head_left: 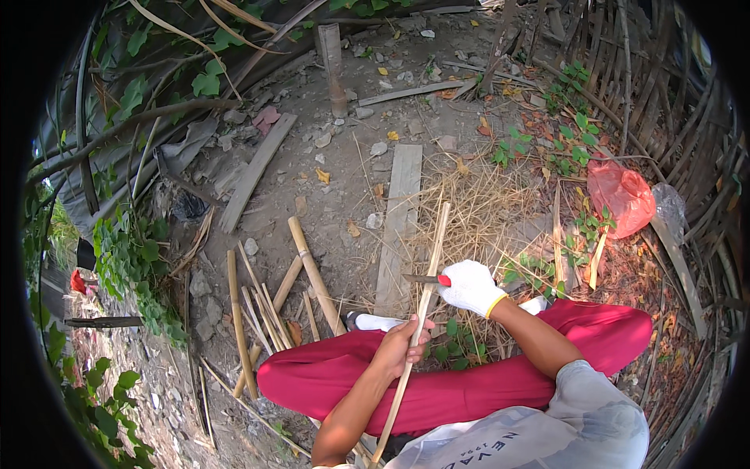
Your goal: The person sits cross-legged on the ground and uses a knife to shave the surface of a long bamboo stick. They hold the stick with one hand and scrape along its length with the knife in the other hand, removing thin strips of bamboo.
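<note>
A long, pale bamboo strip (432, 270) slants up and away from my lap. My bare left hand (402, 345) is closed round its lower part, above my red trousers. In a white work glove, my right hand (470, 288) grips the red handle of a knife (423, 278). The knife's dark blade points left and lies across the strip, seeming to touch it, well above my left hand. Most of the handle is hidden inside the glove.
Bamboo poles (311, 266) and thin split pieces (266, 316) lie at my left. Ahead are a grey plank (400, 215), dry straw (476, 207) and an upright stake (332, 70). A red plastic bag (619, 195) rests at the right by a stick fence (664, 94).
</note>
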`<state>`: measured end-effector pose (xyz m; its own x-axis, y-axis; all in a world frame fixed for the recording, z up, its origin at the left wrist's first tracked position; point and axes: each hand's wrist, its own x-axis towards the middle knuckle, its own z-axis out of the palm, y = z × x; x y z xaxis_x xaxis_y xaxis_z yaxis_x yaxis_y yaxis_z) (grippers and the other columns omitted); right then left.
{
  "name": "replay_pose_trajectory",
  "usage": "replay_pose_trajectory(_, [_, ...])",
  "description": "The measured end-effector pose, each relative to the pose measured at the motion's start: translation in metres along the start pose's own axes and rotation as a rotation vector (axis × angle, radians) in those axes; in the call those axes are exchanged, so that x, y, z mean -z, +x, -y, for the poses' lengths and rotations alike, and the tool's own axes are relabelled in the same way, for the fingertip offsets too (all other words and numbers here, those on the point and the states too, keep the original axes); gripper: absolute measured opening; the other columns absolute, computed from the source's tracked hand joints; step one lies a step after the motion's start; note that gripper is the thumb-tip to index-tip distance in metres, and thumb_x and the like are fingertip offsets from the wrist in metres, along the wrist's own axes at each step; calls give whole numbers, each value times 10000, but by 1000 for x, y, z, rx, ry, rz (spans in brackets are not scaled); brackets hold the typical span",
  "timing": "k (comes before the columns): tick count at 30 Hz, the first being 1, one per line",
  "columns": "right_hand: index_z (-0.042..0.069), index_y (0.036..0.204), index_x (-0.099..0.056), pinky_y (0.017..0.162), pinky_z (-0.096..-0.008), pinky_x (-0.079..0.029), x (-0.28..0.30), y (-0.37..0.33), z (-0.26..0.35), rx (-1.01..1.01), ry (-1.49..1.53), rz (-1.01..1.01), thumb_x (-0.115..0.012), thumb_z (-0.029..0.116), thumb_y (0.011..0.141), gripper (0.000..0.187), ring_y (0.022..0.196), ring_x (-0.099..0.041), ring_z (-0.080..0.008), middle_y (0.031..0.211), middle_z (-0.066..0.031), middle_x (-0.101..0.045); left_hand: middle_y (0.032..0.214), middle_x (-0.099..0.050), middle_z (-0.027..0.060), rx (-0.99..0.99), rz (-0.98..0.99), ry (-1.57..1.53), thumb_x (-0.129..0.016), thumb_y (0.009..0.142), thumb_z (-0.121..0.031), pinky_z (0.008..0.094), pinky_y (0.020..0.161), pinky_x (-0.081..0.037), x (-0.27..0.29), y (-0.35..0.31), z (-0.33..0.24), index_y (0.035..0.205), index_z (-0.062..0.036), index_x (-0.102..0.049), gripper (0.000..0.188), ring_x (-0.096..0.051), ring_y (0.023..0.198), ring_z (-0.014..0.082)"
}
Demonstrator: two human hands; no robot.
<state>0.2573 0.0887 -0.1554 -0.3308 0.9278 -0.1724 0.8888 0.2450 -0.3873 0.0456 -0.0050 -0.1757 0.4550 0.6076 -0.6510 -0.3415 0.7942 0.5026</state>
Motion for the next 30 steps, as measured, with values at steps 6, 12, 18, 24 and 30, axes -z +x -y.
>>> replay_pose_trajectory(6, [84,804,-736,741,-515,-570,4,-1,1,2,13,-25,-569,291,858,271,829,-710,-411,813,-196,-715,753,-487,-17,-43,-26,-27,-492,1094,-314,202,425,-286,-3,0,-1,1133,-82,-599,258,-378,516,51])
replay_pose_trajectory(12, [70,794,-744,715,-506,-573,1,0,9,-22,15,-28,-574,267,841,265,801,-717,-404,788,-203,-714,700,-454,-29,-127,-88,79,-467,1105,-339,216,413,-262,-14,-7,-2,1234,-56,-607,341,-327,487,48])
replay_pose_trajectory(18, [44,810,-760,698,-487,-576,-1,2,8,-98,-28,-13,-609,225,803,236,782,-728,-390,781,-218,-719,618,-358,-70,-224,-228,278,-440,1113,-350,222,412,-213,-24,-4,9,1202,-32,-623,378,-290,478,31])
replay_pose_trajectory(24, [27,867,-775,735,-478,-583,-21,18,3,-123,-23,23,-645,233,827,247,828,-738,-390,830,-241,-728,595,-339,-83,-248,-260,338,-433,1113,-345,234,401,-213,-20,0,11,1103,-39,-616,356,-278,458,31])
replay_pose_trajectory(30, [12,902,-771,750,-483,-582,-30,35,7,-132,-21,-17,-646,238,834,267,853,-740,-387,860,-242,-735,604,-394,-54,-212,-300,318,-416,1118,-329,245,394,-241,-9,10,2,1069,-28,-607,360,-330,446,53])
